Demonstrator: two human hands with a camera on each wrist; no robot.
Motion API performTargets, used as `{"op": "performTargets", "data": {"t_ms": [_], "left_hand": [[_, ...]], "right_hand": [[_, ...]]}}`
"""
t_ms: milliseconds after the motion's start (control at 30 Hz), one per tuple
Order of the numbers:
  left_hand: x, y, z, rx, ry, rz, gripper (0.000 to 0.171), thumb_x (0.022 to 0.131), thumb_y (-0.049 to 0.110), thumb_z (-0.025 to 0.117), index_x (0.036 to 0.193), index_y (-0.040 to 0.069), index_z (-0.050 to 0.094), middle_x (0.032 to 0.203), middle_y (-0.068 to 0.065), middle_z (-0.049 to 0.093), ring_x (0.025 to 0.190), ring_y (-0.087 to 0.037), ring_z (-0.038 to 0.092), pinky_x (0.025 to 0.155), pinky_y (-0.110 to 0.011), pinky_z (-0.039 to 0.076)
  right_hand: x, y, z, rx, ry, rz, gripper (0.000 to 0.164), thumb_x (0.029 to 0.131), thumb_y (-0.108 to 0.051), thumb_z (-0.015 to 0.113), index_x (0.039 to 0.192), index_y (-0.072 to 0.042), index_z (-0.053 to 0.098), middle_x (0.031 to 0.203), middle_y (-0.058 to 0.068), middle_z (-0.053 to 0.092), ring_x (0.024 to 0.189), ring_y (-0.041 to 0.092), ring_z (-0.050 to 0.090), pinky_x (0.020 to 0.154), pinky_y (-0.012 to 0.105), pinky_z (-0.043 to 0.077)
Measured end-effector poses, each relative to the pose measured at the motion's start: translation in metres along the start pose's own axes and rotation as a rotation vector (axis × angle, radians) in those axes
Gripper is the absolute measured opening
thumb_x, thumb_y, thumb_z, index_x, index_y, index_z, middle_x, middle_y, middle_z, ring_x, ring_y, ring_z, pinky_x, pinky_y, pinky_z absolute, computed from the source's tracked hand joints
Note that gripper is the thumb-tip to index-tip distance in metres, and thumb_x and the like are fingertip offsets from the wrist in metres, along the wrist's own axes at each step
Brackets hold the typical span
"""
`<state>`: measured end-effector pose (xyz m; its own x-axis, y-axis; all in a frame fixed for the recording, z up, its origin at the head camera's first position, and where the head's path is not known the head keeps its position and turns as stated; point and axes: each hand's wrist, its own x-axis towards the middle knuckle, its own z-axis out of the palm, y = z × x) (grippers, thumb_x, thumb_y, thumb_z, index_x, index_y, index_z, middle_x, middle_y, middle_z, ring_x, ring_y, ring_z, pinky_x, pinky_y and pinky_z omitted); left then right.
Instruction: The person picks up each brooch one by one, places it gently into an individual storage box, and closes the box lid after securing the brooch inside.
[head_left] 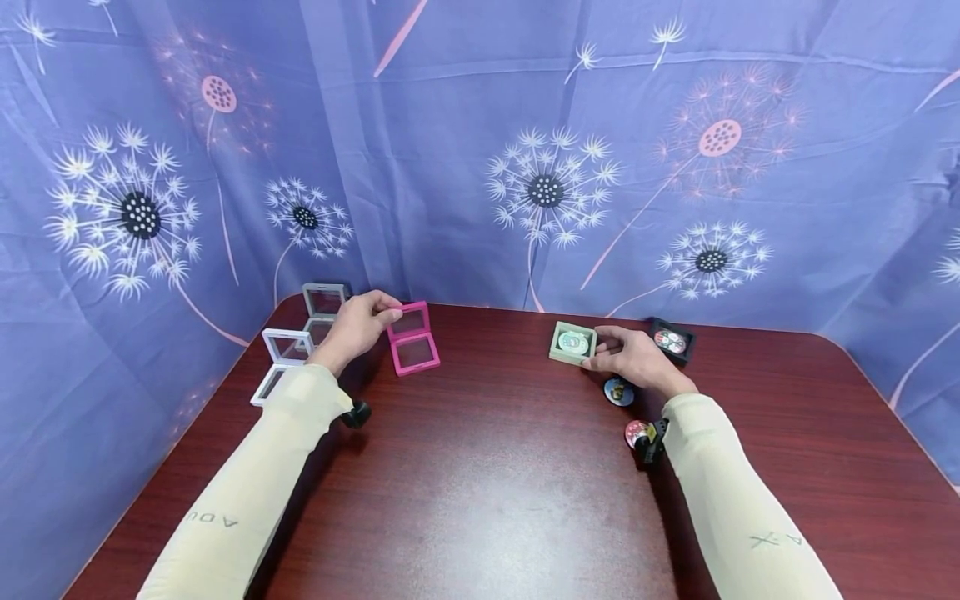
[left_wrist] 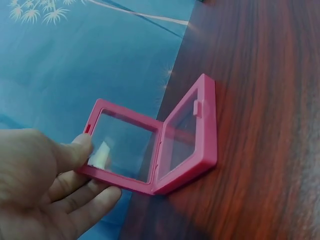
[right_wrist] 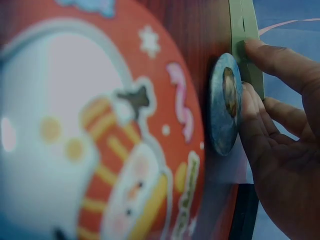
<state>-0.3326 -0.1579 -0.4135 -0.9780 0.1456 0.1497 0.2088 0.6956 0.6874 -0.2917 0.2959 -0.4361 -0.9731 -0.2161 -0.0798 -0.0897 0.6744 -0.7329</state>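
The left hand [head_left: 361, 325] pinches one panel of a pink hinged display frame [head_left: 416, 352] between thumb and fingers. That frame stands unfolded, with clear film in both halves; the left wrist view shows the thumb on the raised panel [left_wrist: 95, 172]. At the right, the right hand [head_left: 628, 358] grips the right edge of a pale green display case [head_left: 562, 327], which has a round badge [head_left: 573, 343] inside. Just below the right hand lies a blue round badge [head_left: 618, 392]. A red snowman badge [right_wrist: 165, 130] looms close in the right wrist view.
A grey hinged frame [head_left: 306, 302] and a white one [head_left: 267, 343] stand unfolded at the table's left edge. Behind the right hand is a black case [head_left: 682, 358] holding a badge. A patterned curtain [head_left: 450, 167] hangs along the back of the brown table [head_left: 480, 450].
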Motion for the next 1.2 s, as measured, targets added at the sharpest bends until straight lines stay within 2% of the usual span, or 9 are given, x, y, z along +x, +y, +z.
{"op": "performTargets", "data": {"t_ms": [200, 433, 667, 767, 967, 1200], "left_hand": [[-0.004, 0.003, 0.004, -0.038, -0.023, 0.018, 0.023, 0.108, 0.015, 0.065, 0.123, -0.001, 0.071, 0.118, -0.022, 0.073, 0.108, -0.036, 0.066, 0.094, -0.05, 0.051], [-0.006, 0.006, 0.011, -0.024, -0.012, 0.018, 0.021, 0.106, 0.018, 0.068, 0.12, 0.003, 0.075, 0.116, -0.018, 0.075, 0.106, -0.033, 0.067, 0.092, -0.047, 0.051], [-0.009, 0.01, 0.02, -0.047, -0.004, 0.055, 0.02, 0.104, 0.015, 0.071, 0.118, 0.003, 0.076, 0.11, -0.016, 0.076, 0.098, -0.032, 0.067, 0.084, -0.042, 0.05], [-0.011, 0.012, 0.022, -0.058, -0.003, 0.052, 0.02, 0.104, 0.016, 0.071, 0.118, 0.003, 0.076, 0.108, -0.015, 0.076, 0.096, -0.031, 0.066, 0.082, -0.04, 0.049], [-0.016, 0.016, 0.031, -0.095, -0.01, 0.046, 0.021, 0.104, 0.017, 0.072, 0.121, 0.005, 0.076, 0.109, -0.014, 0.076, 0.097, -0.03, 0.065, 0.085, -0.042, 0.052], [-0.02, 0.02, 0.039, -0.133, -0.016, 0.037, 0.022, 0.104, 0.019, 0.071, 0.122, 0.006, 0.075, 0.111, -0.012, 0.075, 0.102, -0.029, 0.065, 0.089, -0.045, 0.054]], "right_hand": [[0.001, 0.004, -0.003, -0.01, 0.019, -0.008, 0.077, 0.096, -0.026, 0.08, 0.155, 0.009, 0.044, 0.125, 0.026, 0.067, 0.113, 0.036, 0.066, 0.095, 0.046, 0.053], [0.003, 0.009, -0.005, -0.025, 0.063, -0.032, 0.076, 0.093, -0.024, 0.081, 0.15, 0.014, 0.047, 0.118, 0.026, 0.07, 0.106, 0.033, 0.068, 0.089, 0.036, 0.053], [0.003, 0.009, -0.005, -0.034, 0.083, -0.009, 0.077, 0.094, -0.022, 0.081, 0.151, 0.015, 0.044, 0.123, 0.03, 0.069, 0.111, 0.038, 0.068, 0.094, 0.041, 0.054], [0.003, 0.008, -0.006, -0.033, 0.09, 0.021, 0.076, 0.095, -0.022, 0.08, 0.152, 0.013, 0.044, 0.124, 0.029, 0.068, 0.112, 0.038, 0.068, 0.094, 0.042, 0.054], [0.002, 0.007, -0.007, -0.054, 0.111, 0.043, 0.075, 0.095, -0.022, 0.079, 0.151, 0.014, 0.044, 0.125, 0.03, 0.067, 0.114, 0.04, 0.067, 0.097, 0.048, 0.052], [0.003, 0.011, -0.008, -0.063, 0.131, 0.045, 0.076, 0.095, -0.023, 0.079, 0.15, 0.015, 0.044, 0.124, 0.03, 0.067, 0.112, 0.04, 0.067, 0.096, 0.046, 0.052]]}}
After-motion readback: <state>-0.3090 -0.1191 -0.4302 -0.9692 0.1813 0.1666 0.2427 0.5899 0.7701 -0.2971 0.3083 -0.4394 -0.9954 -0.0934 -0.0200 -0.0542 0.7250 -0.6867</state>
